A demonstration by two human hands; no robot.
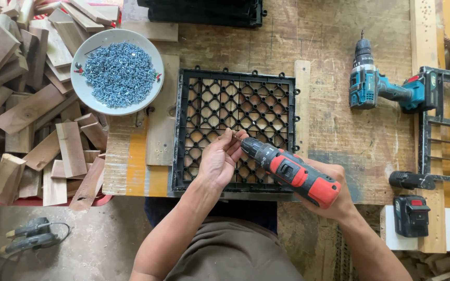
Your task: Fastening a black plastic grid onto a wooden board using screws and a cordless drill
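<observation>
A black plastic grid tile (235,104) lies flat on the wooden workbench (339,140), with wood slats showing through its openings. My right hand (334,200) grips a red and black cordless screwdriver (292,171), its tip angled toward the tile's lower middle. My left hand (220,158) rests on the tile and pinches a small screw at the driver's tip. To the upper left stands a white bowl (84,88) heaped with silver screws (120,73).
A pile of short wood offcuts (27,104) fills the left side. A teal cordless drill (376,86) lies at the right, beside another black grid frame (449,125). A spare battery (411,215) and a black tool part (411,180) sit lower right. More black tiles (204,11) are stacked at the top.
</observation>
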